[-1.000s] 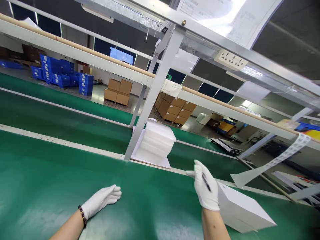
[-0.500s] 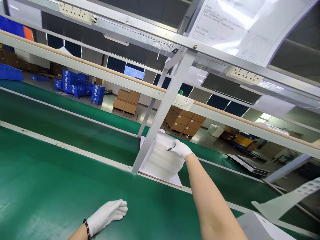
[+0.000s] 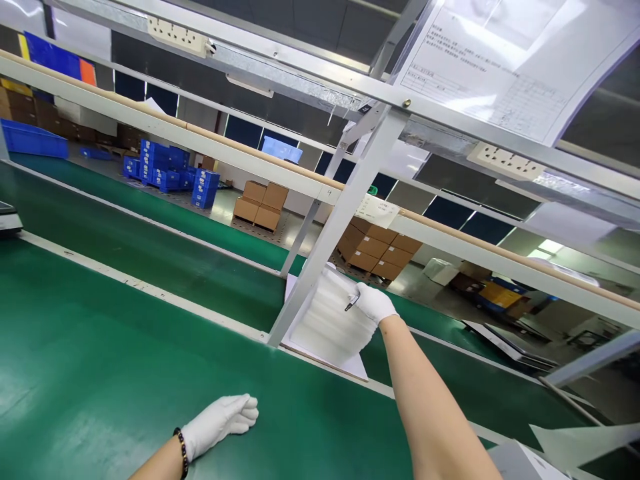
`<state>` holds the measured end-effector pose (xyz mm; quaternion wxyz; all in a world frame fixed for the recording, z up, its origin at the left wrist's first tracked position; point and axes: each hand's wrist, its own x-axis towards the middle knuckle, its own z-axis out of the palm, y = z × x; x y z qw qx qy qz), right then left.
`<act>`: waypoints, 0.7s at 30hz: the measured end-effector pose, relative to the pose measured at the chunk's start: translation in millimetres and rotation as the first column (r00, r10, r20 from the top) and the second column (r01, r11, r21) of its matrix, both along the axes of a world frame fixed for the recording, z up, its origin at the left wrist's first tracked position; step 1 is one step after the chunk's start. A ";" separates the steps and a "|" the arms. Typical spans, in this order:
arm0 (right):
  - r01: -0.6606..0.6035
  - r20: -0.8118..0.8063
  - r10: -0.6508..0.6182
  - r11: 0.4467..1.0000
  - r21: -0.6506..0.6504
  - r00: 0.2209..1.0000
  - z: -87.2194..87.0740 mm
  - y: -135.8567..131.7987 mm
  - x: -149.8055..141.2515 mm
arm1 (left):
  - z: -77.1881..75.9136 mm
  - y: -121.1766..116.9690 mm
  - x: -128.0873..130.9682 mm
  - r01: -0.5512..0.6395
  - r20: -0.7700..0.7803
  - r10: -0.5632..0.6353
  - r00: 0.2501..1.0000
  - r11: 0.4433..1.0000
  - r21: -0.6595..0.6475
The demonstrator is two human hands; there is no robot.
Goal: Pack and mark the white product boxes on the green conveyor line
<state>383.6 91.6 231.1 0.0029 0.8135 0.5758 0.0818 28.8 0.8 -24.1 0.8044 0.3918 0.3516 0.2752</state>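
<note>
My left hand (image 3: 220, 421), in a white glove, lies flat on the green belt (image 3: 100, 373) with its fingers loosely together and nothing in it. My right arm stretches out over the belt. My right hand (image 3: 375, 303), gloved too, is closed round a dark pen (image 3: 351, 303) and rests on top of a stack of white foam sheets (image 3: 333, 319). The stack sits on a white board (image 3: 320, 350) beside a slanted metal post (image 3: 333, 227).
A white box corner (image 3: 525, 463) shows at the bottom right, under a white paper strip (image 3: 585, 443). Overhead run metal rails with power sockets (image 3: 505, 160) and a hanging instruction sheet (image 3: 505, 60). Blue crates (image 3: 165, 173) and cardboard boxes (image 3: 260, 203) stand far behind.
My right hand with the pen has left the white box and reached forward onto the foam stack. The view has swung left and up. My left hand has stayed flat on the belt.
</note>
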 end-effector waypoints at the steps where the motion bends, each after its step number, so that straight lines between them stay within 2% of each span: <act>1: -0.008 0.002 0.008 1.000 -0.003 1.000 1.4 -1.5 -0.9 | -0.3 0.0 -0.1 0.000 0.000 0.000 1.000 1.000 0.003; 6: -0.073 -0.064 0.071 0.997 -0.024 0.995 1.1 -9.2 -3.4 | -1.0 0.9 -0.1 0.011 0.000 -0.011 1.000 1.000 0.004; 9: -0.072 -0.113 0.073 0.997 0.014 0.991 -2.8 -12.4 -4.1 | -0.8 2.1 0.1 0.013 0.012 -0.013 1.000 1.000 0.006; 14: -0.023 -0.065 0.033 0.988 0.150 0.997 1.1 -23.6 -11.1 | -1.6 2.6 0.2 -0.008 0.026 0.007 1.000 1.000 0.029; 16: -0.028 0.007 0.027 0.961 0.276 1.000 -1.6 -40.9 -15.9 | -2.6 2.3 0.3 -0.012 0.023 0.012 1.000 0.999 0.041; 18: -0.055 0.078 0.021 0.889 0.454 0.997 -15.8 -69.7 -22.6 | -4.3 2.2 0.7 -0.006 0.013 0.006 1.000 0.999 0.052; 20: -0.076 0.083 0.033 0.797 0.599 0.996 -44.3 -106.5 -33.6 | -7.1 2.6 1.7 -0.001 0.011 0.000 1.000 0.998 0.065; 21: -0.108 0.047 0.100 0.773 0.625 0.994 -63.0 -125.3 -41.4 | -8.7 2.7 2.5 0.004 0.015 -0.005 1.000 0.997 0.075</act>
